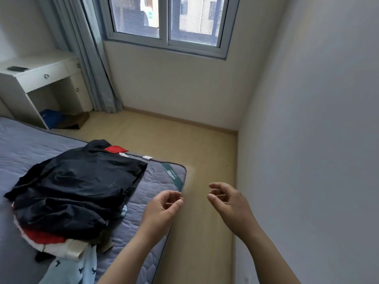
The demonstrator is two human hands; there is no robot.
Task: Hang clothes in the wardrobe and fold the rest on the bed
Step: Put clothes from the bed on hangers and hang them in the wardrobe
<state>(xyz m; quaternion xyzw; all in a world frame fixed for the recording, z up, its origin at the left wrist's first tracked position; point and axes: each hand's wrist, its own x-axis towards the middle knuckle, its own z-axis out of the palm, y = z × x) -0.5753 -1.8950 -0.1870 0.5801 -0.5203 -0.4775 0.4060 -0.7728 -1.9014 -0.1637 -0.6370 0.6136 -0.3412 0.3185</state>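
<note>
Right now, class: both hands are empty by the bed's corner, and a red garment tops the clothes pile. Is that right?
No. In the head view a black garment tops the clothes pile; red cloth only peeks out beneath. The left hand and right hand are empty by the bed's corner.

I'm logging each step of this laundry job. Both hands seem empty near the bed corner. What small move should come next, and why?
Probably move the left hand leftward and grip the near edge of the black garment, which lies on top of the clothes pile on the bed. It and the right hand hold nothing, with fingers loosely curled, so a garment has to be picked up first.
</note>
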